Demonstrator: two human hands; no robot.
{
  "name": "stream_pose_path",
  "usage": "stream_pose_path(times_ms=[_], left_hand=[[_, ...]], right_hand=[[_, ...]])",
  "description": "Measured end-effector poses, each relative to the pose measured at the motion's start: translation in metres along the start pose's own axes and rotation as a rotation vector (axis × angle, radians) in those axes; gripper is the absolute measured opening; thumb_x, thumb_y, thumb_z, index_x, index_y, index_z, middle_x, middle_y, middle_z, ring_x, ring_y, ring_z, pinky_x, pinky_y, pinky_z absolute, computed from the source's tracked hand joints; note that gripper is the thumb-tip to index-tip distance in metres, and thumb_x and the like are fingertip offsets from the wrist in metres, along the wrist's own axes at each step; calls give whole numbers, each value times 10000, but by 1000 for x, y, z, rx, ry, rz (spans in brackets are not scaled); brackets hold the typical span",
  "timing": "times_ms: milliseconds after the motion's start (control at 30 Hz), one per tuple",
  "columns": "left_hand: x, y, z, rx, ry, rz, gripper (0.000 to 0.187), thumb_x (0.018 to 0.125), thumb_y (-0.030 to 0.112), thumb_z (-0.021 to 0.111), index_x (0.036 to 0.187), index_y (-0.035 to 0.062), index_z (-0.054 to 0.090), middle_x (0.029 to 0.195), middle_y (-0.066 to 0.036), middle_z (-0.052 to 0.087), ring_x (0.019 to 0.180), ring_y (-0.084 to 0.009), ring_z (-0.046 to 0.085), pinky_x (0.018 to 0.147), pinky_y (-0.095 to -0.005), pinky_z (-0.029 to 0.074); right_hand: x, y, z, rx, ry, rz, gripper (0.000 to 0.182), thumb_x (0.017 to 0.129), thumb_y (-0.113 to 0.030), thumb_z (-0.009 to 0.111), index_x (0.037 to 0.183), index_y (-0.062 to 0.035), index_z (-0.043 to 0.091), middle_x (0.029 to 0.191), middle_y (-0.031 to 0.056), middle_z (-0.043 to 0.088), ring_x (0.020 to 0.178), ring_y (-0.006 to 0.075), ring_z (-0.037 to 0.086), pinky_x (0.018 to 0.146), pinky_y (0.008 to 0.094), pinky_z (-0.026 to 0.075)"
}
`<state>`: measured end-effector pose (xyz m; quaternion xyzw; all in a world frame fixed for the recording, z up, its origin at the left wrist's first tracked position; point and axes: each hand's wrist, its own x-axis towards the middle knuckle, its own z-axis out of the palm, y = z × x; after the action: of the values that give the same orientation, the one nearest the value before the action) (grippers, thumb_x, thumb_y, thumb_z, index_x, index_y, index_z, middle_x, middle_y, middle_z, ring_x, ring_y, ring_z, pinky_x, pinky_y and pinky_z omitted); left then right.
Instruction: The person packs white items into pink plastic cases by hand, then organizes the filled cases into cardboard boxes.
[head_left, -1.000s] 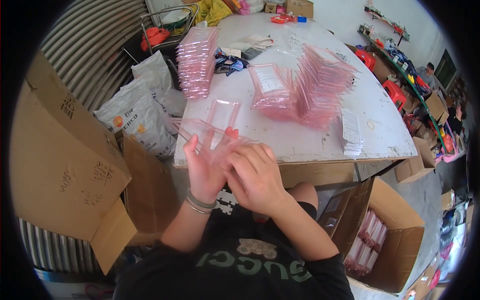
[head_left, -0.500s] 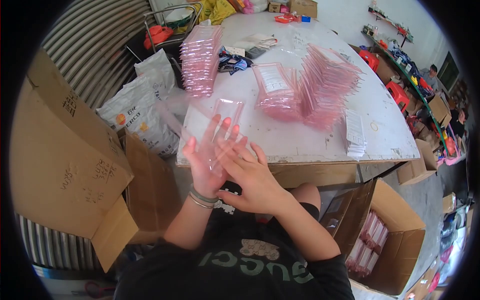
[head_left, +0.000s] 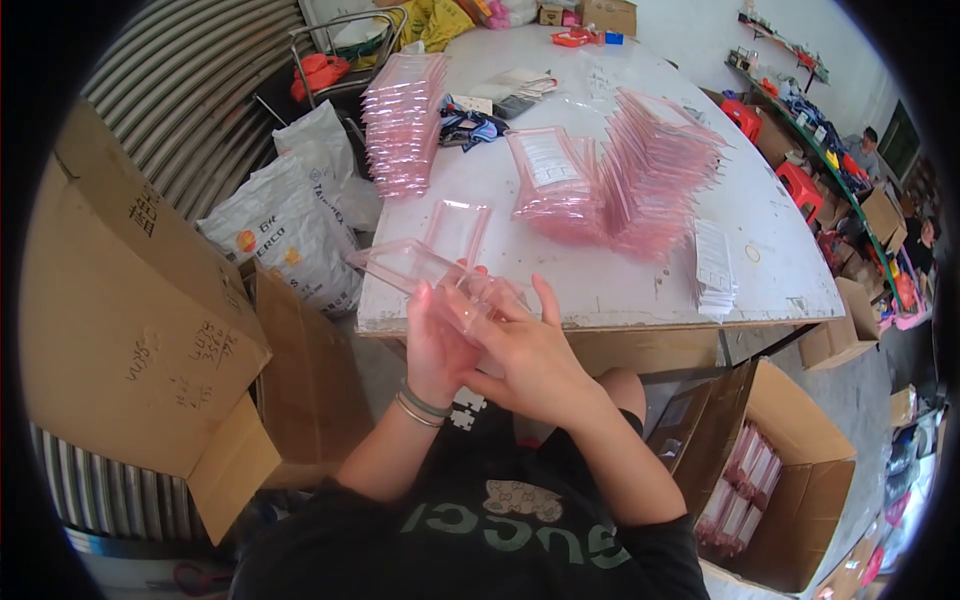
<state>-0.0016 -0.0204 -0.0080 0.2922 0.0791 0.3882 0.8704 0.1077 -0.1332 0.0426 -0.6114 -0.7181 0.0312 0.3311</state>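
Observation:
Between my two hands, a clear pink-edged plastic pouch (head_left: pixel 405 262) is held tilted just over the table's front edge. My left hand (head_left: pixel 440 350) supports it from beneath, thumb up along the near side. Over the pouch's right end lies my right hand (head_left: pixel 530 360), its fingers bent onto the plastic and one finger raised. A similar flat pouch (head_left: pixel 458 228) rests on the table beyond my hands. Part of the held pouch is hidden by my fingers.
Tall pink pouch stacks stand on the white table (head_left: pixel 620 295), at the left (head_left: pixel 405 125) and right (head_left: pixel 655 175). White printed slips (head_left: pixel 712 265) lie near the front edge. An open carton (head_left: pixel 800 430) holds pink packs at right; a big carton (head_left: pixel 150 330) stands left.
The pouch, blurred and steeply tilted before, now lies flatter and steadier. My hands have shifted slightly right and the spread left fingers have closed around it.

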Motion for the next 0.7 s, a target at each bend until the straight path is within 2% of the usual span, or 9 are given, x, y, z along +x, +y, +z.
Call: stream_pose_path(times_ms=[167, 267, 300, 333, 400, 500, 600, 667, 700], left_hand=[[0, 0, 6, 202, 74, 39, 715, 976, 588, 446, 1427, 34, 408, 1351, -133, 514, 1261, -297, 513, 1089, -491, 406], [6, 0, -14, 60, 51, -105, 688, 961, 571, 514, 1379, 27, 455, 1280, -120, 570, 1215, -281, 552, 1081, -451, 425], [8, 21, -22, -175, -20, -88, 663, 949, 548, 558, 1341, 19, 473, 1244, -117, 590, 1200, -276, 563, 1083, -437, 430], [11, 45, -29, -410, -87, -73, 641, 937, 525, 602, 1303, 10, 492, 1209, -114, 611, 1184, -272, 575, 1086, -423, 436], [26, 54, -32, -406, -148, -97, 603, 908, 478, 672, 1233, -7, 517, 1184, -113, 620, 1180, -272, 575, 1097, -430, 439], [27, 68, -44, -515, -8, -122, 639, 867, 499, 707, 1219, -16, 572, 1150, -156, 646, 1163, -284, 580, 1073, -442, 459], [23, 56, -25, -493, -61, -153, 649, 863, 505, 702, 1236, -6, 558, 1174, -153, 632, 1179, -289, 567, 1078, -439, 457], [24, 29, -14, -472, -121, -177, 639, 866, 488, 705, 1233, -7, 535, 1222, -140, 594, 1201, -291, 554, 1094, -429, 450], [23, 30, -9, -436, -136, -173, 662, 866, 504, 694, 1244, -15, 537, 1218, -140, 597, 1195, -300, 549, 1084, -424, 455]], right_hand=[[-2, 0, -3, -3, 114, -109, 671, 759, -321, 810, 1363, -146, 577, 1268, 126, 651, 1323, 322, 497, 1123, 623, 189], [-8, 8, 15, 125, 254, -209, 474, 757, -234, 797, 1203, -138, 668, 1116, 90, 700, 1153, 284, 605, 1088, 539, 318], [-7, 12, 19, 177, 308, -261, 400, 758, -195, 788, 1143, -135, 694, 1057, 75, 714, 1085, 268, 639, 1070, 507, 365], [-6, 9, 1, 220, 358, -282, 340, 773, -166, 774, 1102, -121, 702, 1046, 82, 714, 1024, 255, 658, 1028, 481, 410], [-25, 39, -49, 228, 456, -294, 249, 830, -96, 712, 1078, -84, 707, 1014, 104, 716, 982, 230, 673, 966, 450, 476], [-72, 142, -112, -318, 441, 272, 392, 729, -28, 743, 1119, -25, 709, 1094, 176, 708, 1033, 337, 651, 950, 410, 488], [-116, 214, -126, -980, 348, 323, 248, 728, -53, 677, 972, -63, 713, 990, 138, 710, 949, 299, 655, 947, 417, 456], [-141, 248, -129, -893, 117, 440, 137, 736, -60, 638, 857, -85, 696, 897, 106, 709, 872, 277, 653, 905, 415, 449], [-147, 248, -131, -911, 181, 429, 103, 740, -54, 622, 812, -98, 683, 841, 91, 696, 840, 269, 645, 871, 413, 444]])
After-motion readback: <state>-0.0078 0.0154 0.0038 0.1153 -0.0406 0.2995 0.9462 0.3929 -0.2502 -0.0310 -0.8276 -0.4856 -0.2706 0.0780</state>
